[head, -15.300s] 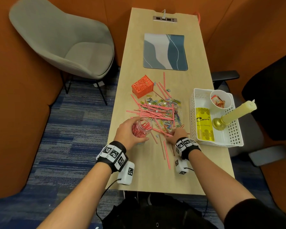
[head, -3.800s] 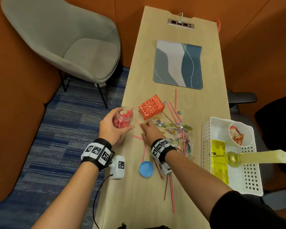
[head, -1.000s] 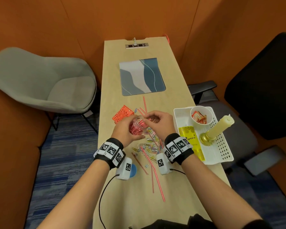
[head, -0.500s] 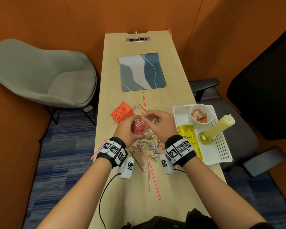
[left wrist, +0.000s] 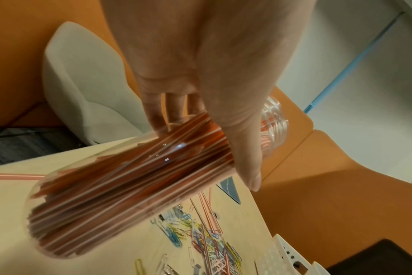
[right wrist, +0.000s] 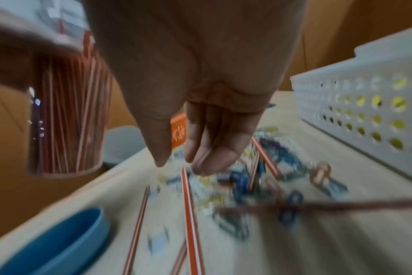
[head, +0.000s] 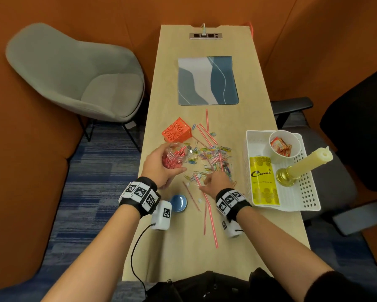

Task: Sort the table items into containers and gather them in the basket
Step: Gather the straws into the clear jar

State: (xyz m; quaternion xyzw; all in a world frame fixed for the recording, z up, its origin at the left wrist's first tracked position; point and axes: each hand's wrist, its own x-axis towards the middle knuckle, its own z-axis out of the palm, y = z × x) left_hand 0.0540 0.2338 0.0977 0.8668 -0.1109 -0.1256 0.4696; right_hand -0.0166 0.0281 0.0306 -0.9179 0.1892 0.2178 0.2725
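My left hand (head: 169, 164) grips a clear jar (head: 176, 154) packed with red-and-white straws, tilted above the table's left side; the left wrist view shows the jar (left wrist: 129, 178) lying across my palm. My right hand (head: 212, 182) is low over the table at the near edge of the paper clip pile (head: 213, 159), holding nothing. In the blurred right wrist view its thumb and fingers (right wrist: 207, 163) point down, slightly apart, just above a loose straw (right wrist: 188, 204). More loose straws (head: 208, 212) lie on the table.
A blue lid (head: 179, 202) lies beside my left wrist. An orange lattice box (head: 176, 132) stands behind the jar. At the right, a white basket (head: 303, 201) holds a cup of packets (head: 284, 144), a yellow packet (head: 262, 179) and a candle (head: 307, 164). A mat (head: 207, 80) lies farther back.
My right hand has left the jar's mouth and dropped to the table near the loose straws. The left hand still holds the jar, now more to the left.
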